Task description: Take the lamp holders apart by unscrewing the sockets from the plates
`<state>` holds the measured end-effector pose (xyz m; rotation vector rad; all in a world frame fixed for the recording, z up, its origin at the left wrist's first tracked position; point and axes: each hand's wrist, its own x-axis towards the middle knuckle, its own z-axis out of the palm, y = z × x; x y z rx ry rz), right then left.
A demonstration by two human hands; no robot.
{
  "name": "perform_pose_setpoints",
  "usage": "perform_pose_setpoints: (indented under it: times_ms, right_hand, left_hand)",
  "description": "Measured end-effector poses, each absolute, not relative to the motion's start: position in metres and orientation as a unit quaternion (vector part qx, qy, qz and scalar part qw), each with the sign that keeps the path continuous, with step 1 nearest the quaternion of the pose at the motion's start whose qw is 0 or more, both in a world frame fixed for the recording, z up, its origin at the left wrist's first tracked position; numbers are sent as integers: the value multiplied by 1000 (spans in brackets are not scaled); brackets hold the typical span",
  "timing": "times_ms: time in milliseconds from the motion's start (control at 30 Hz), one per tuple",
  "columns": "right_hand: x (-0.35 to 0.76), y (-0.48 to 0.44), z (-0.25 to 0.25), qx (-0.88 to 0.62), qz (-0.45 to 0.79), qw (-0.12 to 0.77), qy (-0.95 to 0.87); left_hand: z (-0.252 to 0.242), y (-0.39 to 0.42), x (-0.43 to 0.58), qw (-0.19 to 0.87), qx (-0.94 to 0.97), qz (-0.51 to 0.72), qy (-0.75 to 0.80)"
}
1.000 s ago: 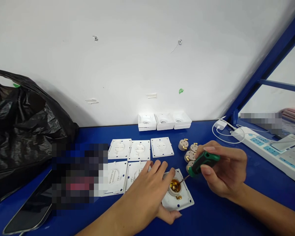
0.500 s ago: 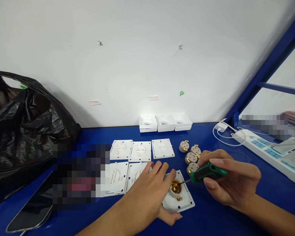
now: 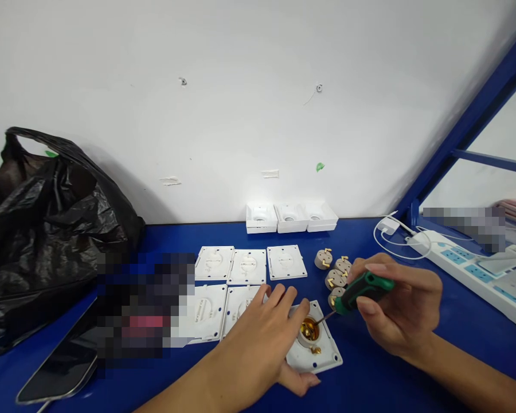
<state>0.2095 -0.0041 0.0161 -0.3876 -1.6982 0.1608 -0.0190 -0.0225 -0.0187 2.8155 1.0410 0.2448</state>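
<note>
My left hand (image 3: 269, 335) grips a white square base plate (image 3: 327, 355) by its sides, thumb at the near edge and fingers across the far side. On that plate sits a round lamp socket (image 3: 308, 330) with a brass-coloured inside and a small brass tab at its near side. A green and black screwdriver (image 3: 361, 291) is held by the handle in my right hand (image 3: 399, 310). Its shaft slants down to the left, with the tip inside the socket. Several loose beige socket cores (image 3: 324, 259) with brass tabs lie just beyond my right hand, one partly covered by it.
More white plates (image 3: 215, 263) lie in rows to the left. Three white box-shaped covers (image 3: 290, 219) stand against the wall. A black plastic bag (image 3: 60, 229) and a phone (image 3: 60, 367) are at left. At right lie a power strip (image 3: 477, 269) and a white cable (image 3: 402, 255).
My right hand has turned slightly around the screwdriver handle and shifted a little left. The screwdriver tip stays in the socket, and my left hand keeps its hold. The view has moved slightly.
</note>
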Motion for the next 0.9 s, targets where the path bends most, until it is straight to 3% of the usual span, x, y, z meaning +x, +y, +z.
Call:
perform_pose_setpoints:
  times_ms: [200,633,900]
  right_hand:
    - [216,-14,9,-214,86,587,-776]
    - [210,-11,24,-167,74,638,-748]
    - [212,-12,22,-183,69,618,-762]
  left_hand:
    - [-17,-21,-19,70,935,78,340]
    - [-20,-20,-21,73,935,73,338]
    - [-21,-20,-21,67,934,72,343]
